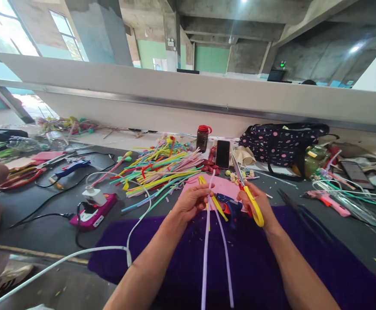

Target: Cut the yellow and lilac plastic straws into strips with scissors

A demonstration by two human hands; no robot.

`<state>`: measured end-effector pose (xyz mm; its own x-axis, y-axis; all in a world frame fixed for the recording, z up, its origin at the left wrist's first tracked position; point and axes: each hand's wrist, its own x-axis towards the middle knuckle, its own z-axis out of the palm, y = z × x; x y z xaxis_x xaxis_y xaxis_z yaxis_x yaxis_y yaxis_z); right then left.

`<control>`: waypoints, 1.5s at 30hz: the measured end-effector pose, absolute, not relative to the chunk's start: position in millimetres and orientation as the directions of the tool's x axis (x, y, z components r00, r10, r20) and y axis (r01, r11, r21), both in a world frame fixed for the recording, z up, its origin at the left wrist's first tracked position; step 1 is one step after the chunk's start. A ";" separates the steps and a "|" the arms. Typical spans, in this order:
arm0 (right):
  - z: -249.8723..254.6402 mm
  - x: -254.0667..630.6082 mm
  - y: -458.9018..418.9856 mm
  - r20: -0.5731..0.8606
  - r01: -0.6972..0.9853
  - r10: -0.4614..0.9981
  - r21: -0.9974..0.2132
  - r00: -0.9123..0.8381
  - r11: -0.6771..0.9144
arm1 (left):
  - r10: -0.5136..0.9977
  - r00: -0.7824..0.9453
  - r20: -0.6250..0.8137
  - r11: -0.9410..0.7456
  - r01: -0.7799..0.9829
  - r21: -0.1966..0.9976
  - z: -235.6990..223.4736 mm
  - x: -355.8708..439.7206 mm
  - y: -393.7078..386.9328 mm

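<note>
Pinched in my left hand (192, 201) are lilac pipe cleaners (206, 249), whose long ends hang down toward me. Yellow pipe cleaners (219, 209) show just beside those fingers; whether they are held too I cannot tell. My right hand (255, 200) is closed around yellow-handled scissors (258, 212), blades pointing up and away. Between the two hands a blue glue gun (235, 211) lies partly hidden on the table. Behind them is a pink sheet (225, 184). A purple cloth (181, 258) spreads beneath my forearms.
A heap of colourful pipe cleaners (162, 168) lies behind my left hand. Further back stand a red-lidded bottle (203, 138), a phone (223, 154) and a patterned bag (278, 144). A magenta power strip (96, 213) with cables sits left, a pink glue gun (331, 204) right. Someone's arm shows far left.
</note>
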<state>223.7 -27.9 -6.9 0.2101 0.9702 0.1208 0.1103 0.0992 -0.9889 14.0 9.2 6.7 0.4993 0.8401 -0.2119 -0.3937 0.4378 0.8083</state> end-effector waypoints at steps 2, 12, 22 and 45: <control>-10.0 224.7 -26.9 0.093 0.084 0.980 -0.993 0.177 0.079 | 0.846 0.487 -0.216 0.444 -0.422 0.790 4.4 8.9 11.3; -20.1 220.0 -24.1 0.027 0.160 0.993 -0.987 0.112 0.009 | 0.861 0.465 -0.206 0.408 -0.389 0.826 -3.4 8.5 10.0; -7.1 226.3 -28.1 0.064 -0.074 0.995 -0.995 0.080 0.070 | 0.657 0.714 -0.242 0.337 0.009 0.942 0.1 24.3 -13.1; -7.8 215.1 -34.3 0.090 -0.007 0.990 -0.996 0.108 0.091 | 0.613 0.750 -0.249 0.170 0.183 0.968 -1.9 28.4 -23.4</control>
<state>215.1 -34.3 -7.8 0.1079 0.9901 0.0898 -0.0070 0.0911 -0.9958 28.4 -23.4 -1.9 0.7499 0.6127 -0.2495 0.1834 0.1698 0.9683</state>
